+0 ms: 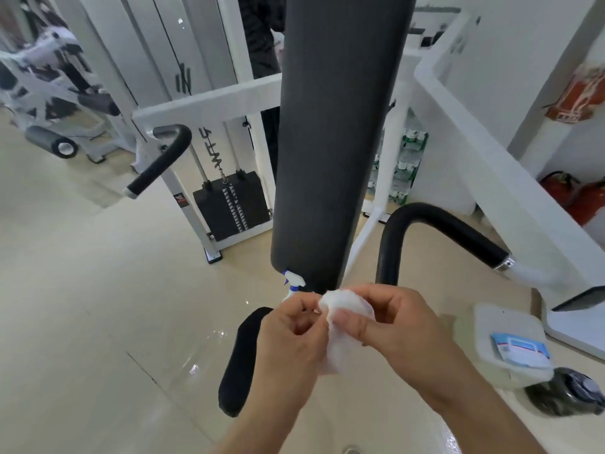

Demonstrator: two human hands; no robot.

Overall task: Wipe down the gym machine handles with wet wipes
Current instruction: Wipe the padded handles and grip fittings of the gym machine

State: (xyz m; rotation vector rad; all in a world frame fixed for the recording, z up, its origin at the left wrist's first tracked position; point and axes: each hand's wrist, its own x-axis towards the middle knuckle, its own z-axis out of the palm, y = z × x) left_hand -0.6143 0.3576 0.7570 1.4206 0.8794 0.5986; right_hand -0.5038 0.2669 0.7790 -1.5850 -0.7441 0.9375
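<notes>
Both my hands hold a crumpled white wet wipe [340, 326] low in the middle of the view. My left hand [291, 335] pinches its left edge; my right hand [389, 322] grips it with the thumb on top. The machine's right handle [435, 221], a curved black grip on a white arm, arches just behind my right hand. The left handle [163, 158], also black and curved, hangs further off at the left. A wet wipes pack [520, 350] lies on a white box at the right.
A tall black back pad [327, 142] stands right in front. A spray bottle's nozzle [293, 283] peeks out at its base, above the black seat [242, 358]. The weight stack [230, 204] sits behind on the glossy beige floor. A dark bag [566, 393] lies at the lower right.
</notes>
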